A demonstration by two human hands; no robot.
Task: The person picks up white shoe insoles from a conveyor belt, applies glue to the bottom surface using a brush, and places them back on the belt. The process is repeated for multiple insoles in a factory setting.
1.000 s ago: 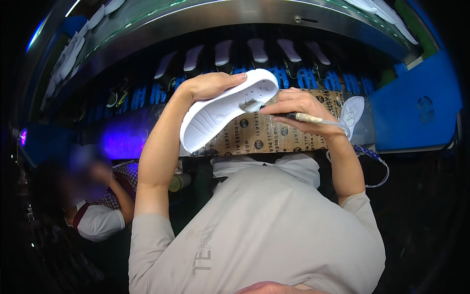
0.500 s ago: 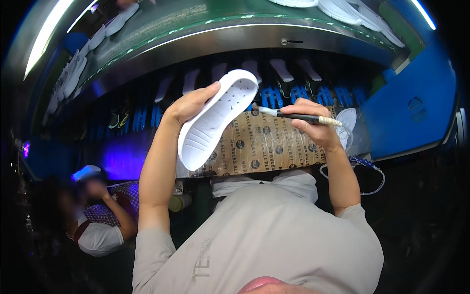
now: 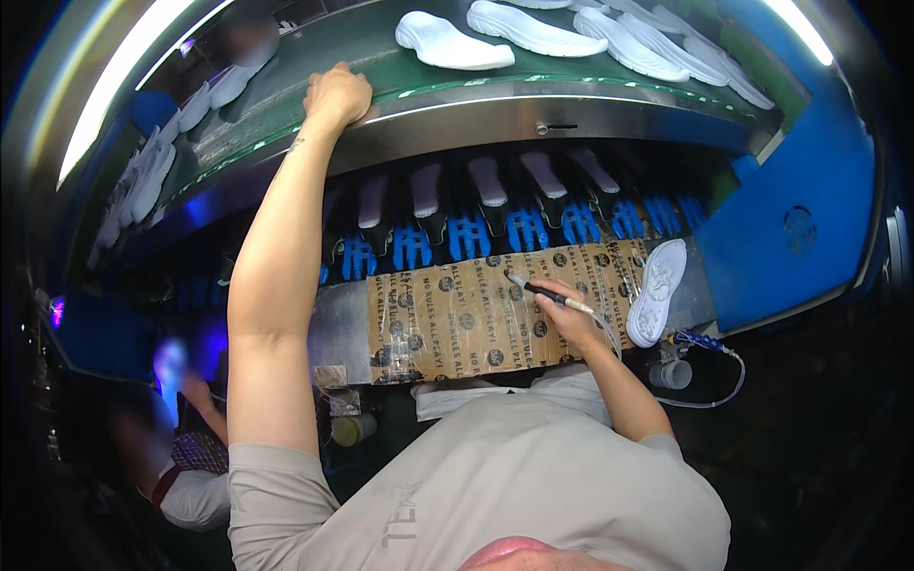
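At the far left edge of the green belt (image 3: 286,105), your left hand (image 3: 336,93) rests knuckles-up on the steel rim, fingers curled together and holding nothing. Just right of it, white shoe soles (image 3: 447,43) lie in a row on the belt. Lower down, over the brown cardboard sheet (image 3: 476,319), your right hand (image 3: 571,319) is clamped around a thin pen-like tool (image 3: 543,291), tip pointing left. Another white sole (image 3: 657,290) lies just beside the cardboard's right end.
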